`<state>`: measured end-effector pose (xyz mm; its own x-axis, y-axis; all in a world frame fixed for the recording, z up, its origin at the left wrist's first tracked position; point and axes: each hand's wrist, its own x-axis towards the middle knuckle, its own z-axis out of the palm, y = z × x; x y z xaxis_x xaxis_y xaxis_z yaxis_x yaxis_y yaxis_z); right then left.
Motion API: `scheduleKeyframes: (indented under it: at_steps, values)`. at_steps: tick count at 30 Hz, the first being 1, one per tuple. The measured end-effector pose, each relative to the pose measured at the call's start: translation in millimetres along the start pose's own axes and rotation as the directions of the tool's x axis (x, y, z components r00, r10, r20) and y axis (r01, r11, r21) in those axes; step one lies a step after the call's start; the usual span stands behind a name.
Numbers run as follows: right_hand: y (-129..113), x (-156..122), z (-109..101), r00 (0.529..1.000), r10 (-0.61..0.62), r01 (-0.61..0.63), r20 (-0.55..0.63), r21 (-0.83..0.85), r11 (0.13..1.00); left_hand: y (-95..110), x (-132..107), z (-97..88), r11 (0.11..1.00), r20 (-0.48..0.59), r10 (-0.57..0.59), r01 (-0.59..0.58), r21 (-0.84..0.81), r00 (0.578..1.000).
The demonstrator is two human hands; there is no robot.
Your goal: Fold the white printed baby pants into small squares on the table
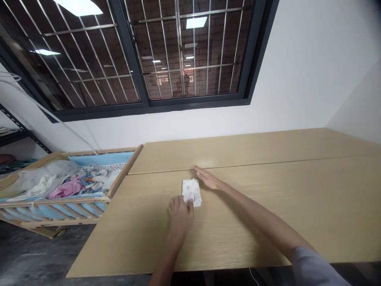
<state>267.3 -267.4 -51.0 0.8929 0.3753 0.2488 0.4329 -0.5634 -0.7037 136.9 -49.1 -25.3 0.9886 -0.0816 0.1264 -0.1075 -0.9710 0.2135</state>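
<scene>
1 white cloth (191, 192) | left fingers (187, 205) touching | right fingers (202, 174) just beside

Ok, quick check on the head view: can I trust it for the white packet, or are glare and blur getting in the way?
In the head view, the white packet looks soft, its print unreadable, and the left hand covers its near edge. A pale sheen lies on the tabletop by the seam, ceiling lights reflect in the window, and wide-angle distortion skews the frame.

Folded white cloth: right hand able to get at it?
Probably yes. The right hand lies just beside the folded white cloth on the desk, nothing between them; the left hand covers only its near end.
</scene>
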Motion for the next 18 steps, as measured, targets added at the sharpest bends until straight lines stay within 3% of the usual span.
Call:
scheduleKeyframes:
  at_steps: [2, 5, 9, 12, 15, 18]
  values:
    - [1, -2, -3, 0.991, 0.043, -0.043, -0.128, 0.002, 0.999, -6, 18, -9.7, 0.992, 0.010, -0.118, 0.118, 0.052, 0.993]
    - [-1, -3, 3, 0.986, 0.027, -0.023, -0.168, 0.022, 0.999, -10, 39, -8.2, 0.983, 0.036, -0.172, 0.169, 0.073, 0.984]
    - [-12, -5, 21, 0.996, 0.029, -0.028, -0.089, 0.018, 0.999, -4, 54, 4.0, 0.991, 0.110, -0.128, 0.124, 0.042, 0.986]
    - [-24, -7, 29, 0.993, 0.075, -0.081, -0.093, -0.062, 0.995, 2, 58, 4.4, 0.998, 0.159, -0.048, 0.052, -0.021, 0.986]
    - [-45, -8, 34, 0.983, 0.115, -0.130, -0.140, -0.098, 0.987, -3, 51, -12.7, 0.996, 0.184, 0.006, 0.011, -0.091, 0.983]
    - [-85, -16, 54, 0.977, 0.160, -0.160, -0.144, 0.013, 0.987, -32, 23, -50.0, 0.985, 0.167, 0.071, -0.043, -0.169, 0.983]
